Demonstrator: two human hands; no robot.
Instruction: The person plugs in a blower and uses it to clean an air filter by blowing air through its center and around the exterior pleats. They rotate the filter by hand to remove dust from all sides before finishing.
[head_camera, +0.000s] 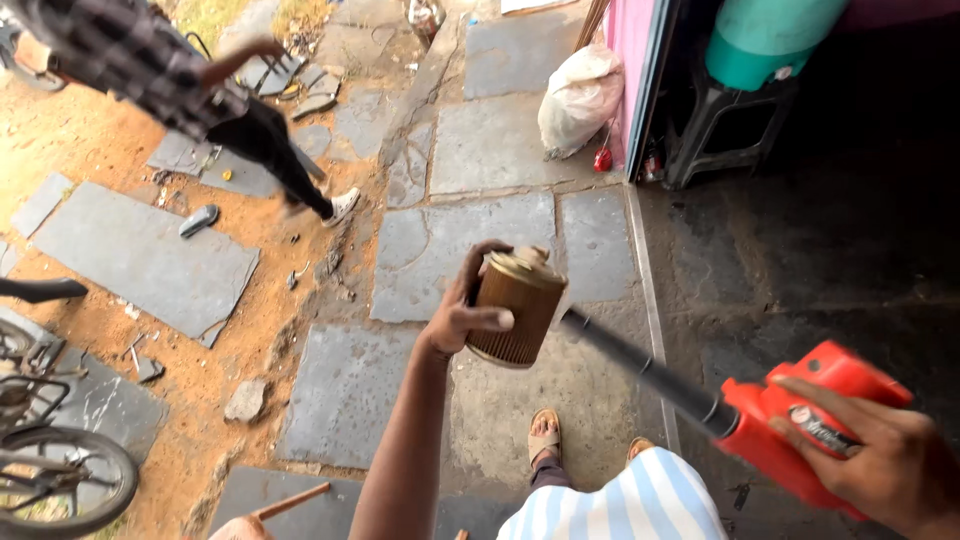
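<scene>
Cylindrical air filter (517, 308), brown pleated body with metal end cap, held up at chest height over the stone paving (470, 240). Left hand (462, 312) wrapped round its side. Right hand (885, 455) closed on red electric blower (800, 420), whose black nozzle (640, 368) points at the filter's flank, almost touching. Step judged: blowing dust out. Next calls for turning the filter to bare fresh pleats. Another person (200, 90) bends over well apart.

Open air around filter (516, 305), nozzle (640, 368) alongside
</scene>
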